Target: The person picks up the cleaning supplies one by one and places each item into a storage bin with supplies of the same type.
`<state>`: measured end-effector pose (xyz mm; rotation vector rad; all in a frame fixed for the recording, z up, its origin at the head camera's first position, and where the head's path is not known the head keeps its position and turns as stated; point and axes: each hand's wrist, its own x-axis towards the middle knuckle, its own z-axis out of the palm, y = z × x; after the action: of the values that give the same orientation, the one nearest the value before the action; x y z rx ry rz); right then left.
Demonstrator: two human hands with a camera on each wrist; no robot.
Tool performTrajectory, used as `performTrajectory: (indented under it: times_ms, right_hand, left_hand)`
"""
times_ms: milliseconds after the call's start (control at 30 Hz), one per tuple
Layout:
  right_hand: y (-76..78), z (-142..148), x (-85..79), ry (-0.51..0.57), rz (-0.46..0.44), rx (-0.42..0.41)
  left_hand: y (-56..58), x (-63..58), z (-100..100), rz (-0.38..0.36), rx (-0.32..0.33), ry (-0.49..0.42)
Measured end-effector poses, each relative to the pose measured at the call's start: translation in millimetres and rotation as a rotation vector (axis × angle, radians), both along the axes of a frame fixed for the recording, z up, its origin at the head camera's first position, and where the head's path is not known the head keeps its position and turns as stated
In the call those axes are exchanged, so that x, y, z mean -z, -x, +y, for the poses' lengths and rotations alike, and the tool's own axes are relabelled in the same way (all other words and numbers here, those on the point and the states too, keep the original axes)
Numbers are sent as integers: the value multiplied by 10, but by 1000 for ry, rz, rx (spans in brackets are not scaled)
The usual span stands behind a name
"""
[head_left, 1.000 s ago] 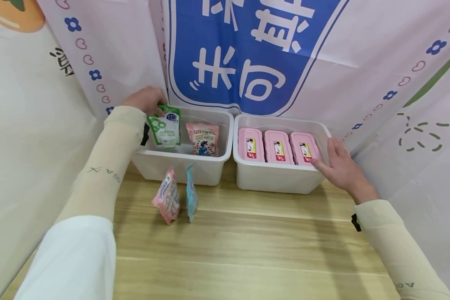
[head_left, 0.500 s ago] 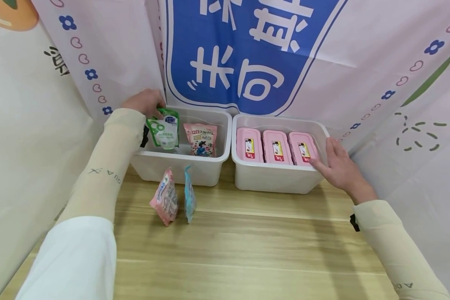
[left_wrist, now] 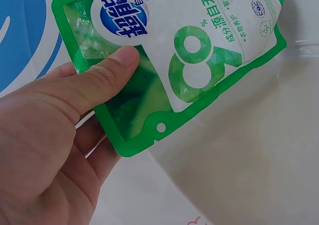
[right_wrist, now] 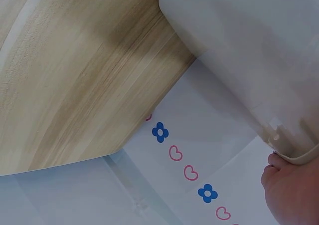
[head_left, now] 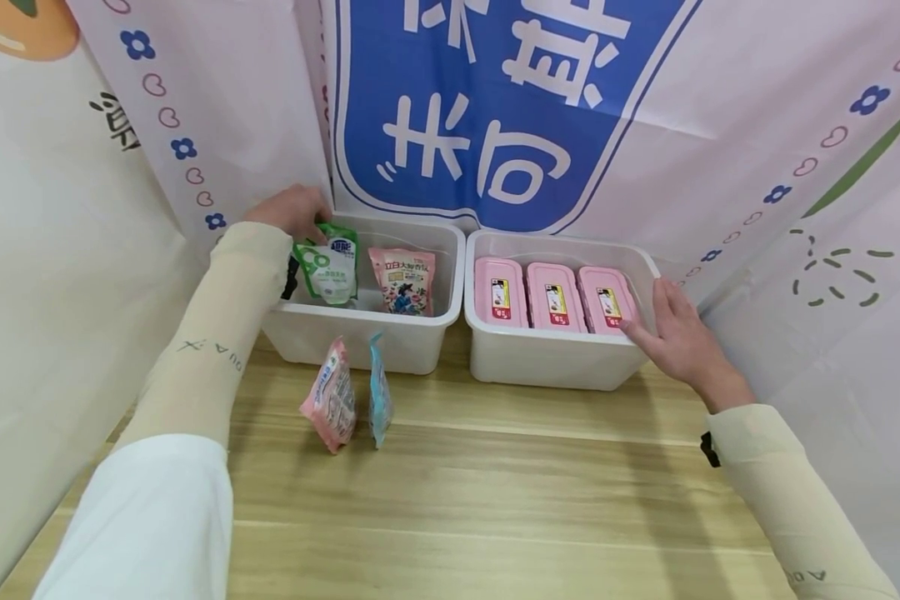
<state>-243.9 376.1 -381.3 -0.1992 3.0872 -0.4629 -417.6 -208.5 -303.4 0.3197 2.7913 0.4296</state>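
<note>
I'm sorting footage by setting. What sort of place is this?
Possibly a small booth or staged work corner; I can't tell which. Printed sheets hang on three sides of a wood-grain surface, where white bins hold pouches and pink boxes.

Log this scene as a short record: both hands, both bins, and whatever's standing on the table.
Left white plastic bin: pink printed plastic pouch inside
Right white plastic bin: three pink rectangular boxes in a row
Left hand: pinches green-and-white plastic pouch at left bin's opening
Right hand: touches right bin at its right end
Pale wooden table: another pink plastic pouch and a light-blue plastic pouch, upright before left bin
</note>
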Motion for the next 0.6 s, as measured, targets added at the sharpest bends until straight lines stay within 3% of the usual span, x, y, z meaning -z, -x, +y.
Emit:
performTrajectory:
  times_ms: [600]
  right_hand:
    - [-13, -2, -4, -14, -5, 1]
  left_hand:
    - [10, 33, -1, -3, 28, -7]
